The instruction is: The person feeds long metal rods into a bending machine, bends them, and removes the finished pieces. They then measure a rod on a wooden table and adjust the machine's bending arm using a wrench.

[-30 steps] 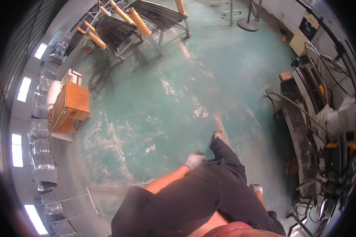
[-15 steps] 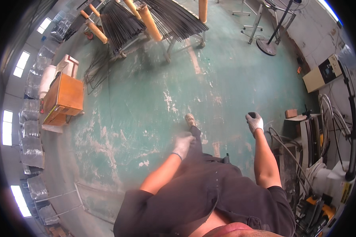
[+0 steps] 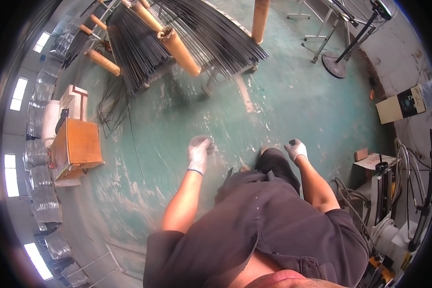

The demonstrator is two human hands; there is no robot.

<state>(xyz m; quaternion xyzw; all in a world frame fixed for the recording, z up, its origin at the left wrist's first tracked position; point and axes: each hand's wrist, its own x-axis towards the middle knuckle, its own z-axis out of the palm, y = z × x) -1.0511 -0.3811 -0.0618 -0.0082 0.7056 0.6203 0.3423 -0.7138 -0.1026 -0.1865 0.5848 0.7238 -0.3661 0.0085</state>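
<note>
Both hands wear white knit gloves with grey-coated fingers. My left hand (image 3: 199,152) is ahead of my body over the floor, its fingers curled in loosely and nothing visible in them. My right hand (image 3: 295,149) hangs near my right thigh, fingers likewise curled, with no object showing. Neither hand touches anything. Beneath them is a worn green floor (image 3: 177,125) with pale scuffed patches. A dark trouser leg (image 3: 278,165) is forward on the right.
Ahead, racks hold long black rods (image 3: 139,48) between upright cardboard tubes (image 3: 180,50). An orange-brown cabinet (image 3: 84,146) stands left. To the right are a stand with a round base (image 3: 333,66), a beige box (image 3: 401,104), a brick (image 3: 361,154) and looped hoses (image 3: 408,163).
My left hand has swung forward, and my right hand has come back closer to my body. The right leg is now in front. The rod racks and cabinet appear nearer.
</note>
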